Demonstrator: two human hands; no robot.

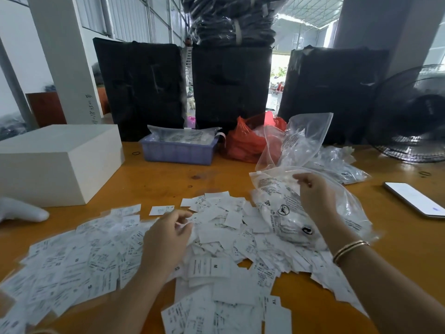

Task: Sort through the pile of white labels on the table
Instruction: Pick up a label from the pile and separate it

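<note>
A wide pile of white labels point(216, 239) with black print covers the near half of the yellow table point(168, 179). My left hand point(166, 239) rests on the middle of the pile, its fingertips pinched on a white label at its far side. My right hand point(315, 198) is raised over the right part of the pile and grips the top of a clear plastic bag point(284, 208) printed with black text and symbols. The bag lies partly on the labels and holds white pieces inside.
A white box point(57, 162) stands at the left, a blue tray point(178, 150) of bagged labels at the back, a red bag point(243, 143) and more clear bags point(305, 141) beside it. A phone point(414, 198) lies at right, a black fan point(411, 116) behind. A white object point(21, 210) lies at far left.
</note>
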